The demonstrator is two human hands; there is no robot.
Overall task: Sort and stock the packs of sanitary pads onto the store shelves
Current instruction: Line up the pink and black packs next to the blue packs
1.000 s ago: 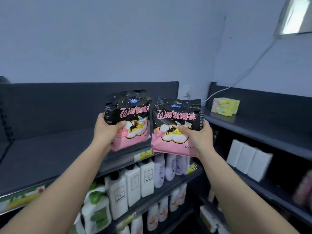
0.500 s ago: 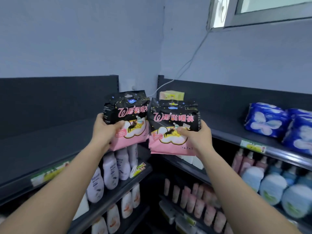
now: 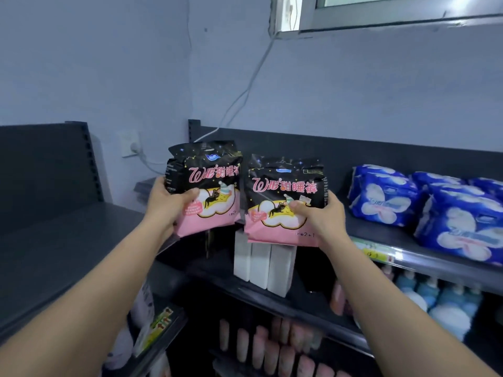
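I hold up two identical black-and-pink packs side by side in front of the corner where two dark shelf units meet. My left hand (image 3: 170,204) grips the left pack (image 3: 211,172) by its lower left edge. My right hand (image 3: 317,216) grips the right pack (image 3: 283,191) by its lower right edge. Both packs hang in the air, just above the front of the right unit's top shelf (image 3: 381,235). Several blue packs of pads (image 3: 386,195) lie on that top shelf to the right.
The left unit's top shelf (image 3: 54,240) is bare where it shows. White boxes (image 3: 261,265) stand on the shelf below the packs. Pink and blue bottles (image 3: 424,292) fill the lower right shelves. A socket and cable (image 3: 133,146) are on the wall, under a window.
The view has swung right, from the left shelf unit toward the corner and right unit. The blue packs have come into view. Both hands still hold their packs the same way.
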